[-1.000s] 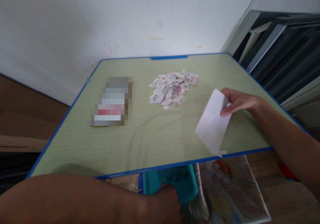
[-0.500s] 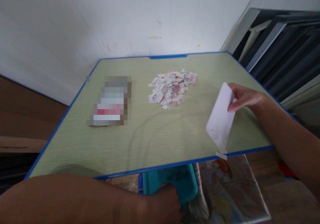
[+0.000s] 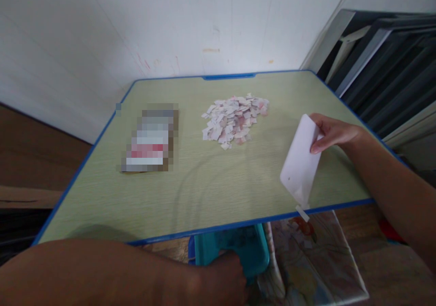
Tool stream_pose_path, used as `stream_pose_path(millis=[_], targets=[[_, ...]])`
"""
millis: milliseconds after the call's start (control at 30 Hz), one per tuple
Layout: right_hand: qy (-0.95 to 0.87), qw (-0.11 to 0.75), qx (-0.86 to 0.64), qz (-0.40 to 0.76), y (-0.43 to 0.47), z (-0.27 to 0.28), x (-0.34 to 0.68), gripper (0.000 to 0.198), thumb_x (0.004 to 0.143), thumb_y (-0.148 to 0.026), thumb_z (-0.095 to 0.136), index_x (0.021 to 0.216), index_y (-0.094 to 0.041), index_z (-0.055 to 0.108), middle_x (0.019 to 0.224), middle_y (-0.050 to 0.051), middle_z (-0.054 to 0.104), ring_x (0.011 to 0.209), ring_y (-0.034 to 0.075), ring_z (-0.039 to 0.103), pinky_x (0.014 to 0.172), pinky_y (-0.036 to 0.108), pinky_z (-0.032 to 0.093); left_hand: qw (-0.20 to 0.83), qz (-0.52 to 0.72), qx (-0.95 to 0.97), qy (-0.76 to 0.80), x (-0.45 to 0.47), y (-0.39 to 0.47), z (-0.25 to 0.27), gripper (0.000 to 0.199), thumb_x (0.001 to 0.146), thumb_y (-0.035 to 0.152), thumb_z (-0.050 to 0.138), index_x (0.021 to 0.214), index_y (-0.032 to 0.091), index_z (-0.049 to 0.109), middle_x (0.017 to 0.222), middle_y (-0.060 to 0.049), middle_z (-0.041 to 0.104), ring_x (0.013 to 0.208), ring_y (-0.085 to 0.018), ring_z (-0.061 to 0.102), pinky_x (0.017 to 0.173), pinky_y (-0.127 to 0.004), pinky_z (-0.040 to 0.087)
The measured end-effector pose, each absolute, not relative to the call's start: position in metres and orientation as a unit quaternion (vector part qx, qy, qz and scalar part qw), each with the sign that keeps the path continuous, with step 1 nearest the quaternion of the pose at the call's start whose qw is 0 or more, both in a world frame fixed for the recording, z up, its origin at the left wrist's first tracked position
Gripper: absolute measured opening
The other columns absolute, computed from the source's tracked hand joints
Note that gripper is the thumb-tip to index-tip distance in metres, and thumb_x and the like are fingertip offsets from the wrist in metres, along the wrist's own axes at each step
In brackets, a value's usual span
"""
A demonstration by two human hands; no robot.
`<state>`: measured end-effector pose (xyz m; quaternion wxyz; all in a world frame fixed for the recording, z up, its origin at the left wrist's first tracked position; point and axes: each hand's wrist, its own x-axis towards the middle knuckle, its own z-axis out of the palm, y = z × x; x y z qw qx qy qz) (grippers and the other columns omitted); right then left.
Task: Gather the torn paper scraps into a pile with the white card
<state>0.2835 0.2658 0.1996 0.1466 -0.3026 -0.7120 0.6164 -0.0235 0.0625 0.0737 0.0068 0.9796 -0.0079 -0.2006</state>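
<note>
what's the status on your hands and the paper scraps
Right hand holding white card. Left hand at teal bin, grip unclear. Paper scraps heaped on table. Small strip at card's lower tip.

No readable text, labels or numbers, item at left (image 3: 150, 137) pixelated

I get a dim feed: soft curved shadows (image 3: 182, 178) cross the table (image 3: 245, 183) left of the right fingers (image 3: 319, 145), blocky pixelation (image 3: 150, 137) beyond.

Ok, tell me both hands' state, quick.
Left hand: by the teal tub; grip cannot be told.
Right hand: closed, holding the white card.
</note>
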Motion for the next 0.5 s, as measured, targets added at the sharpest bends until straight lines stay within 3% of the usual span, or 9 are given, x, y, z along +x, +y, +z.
stream_pose_path(millis=[300, 500], targets=[[-0.704, 0.105, -0.335, 0.617, 0.2654, 0.1975, 0.2798, 0.022, 0.054, -0.005, 0.064, 0.072, -0.017, 0.066, 0.063, -0.005, 0.065, 0.052, 0.01, 0.057, 0.045, 0.013, 0.044, -0.019, -0.199, 0.979, -0.042, -0.0191, 0.0664, 0.0822, 0.024, 0.061, 0.03, 0.053, 0.083, 0.039, 0.056, 0.038, 0.006, 0.049, 0.028, -0.015, 0.037, 0.029, -0.027, 0.022], [-0.704, 0.137, -0.326, 0.616, 0.2636, 0.2024, 0.2814, 0.023, 0.052, -0.003, 0.064, 0.069, -0.018, 0.066, 0.061, -0.006, 0.064, 0.05, 0.008, 0.057, 0.045, 0.011, 0.043, 0.029, -0.221, 0.975, -0.023, -0.0195, 0.0673, 0.0814, 0.027, 0.061, 0.026, 0.055, 0.087, 0.033, 0.054, 0.053, 0.003, 0.059, 0.036, -0.019, 0.045, 0.03, -0.033, 0.025]])
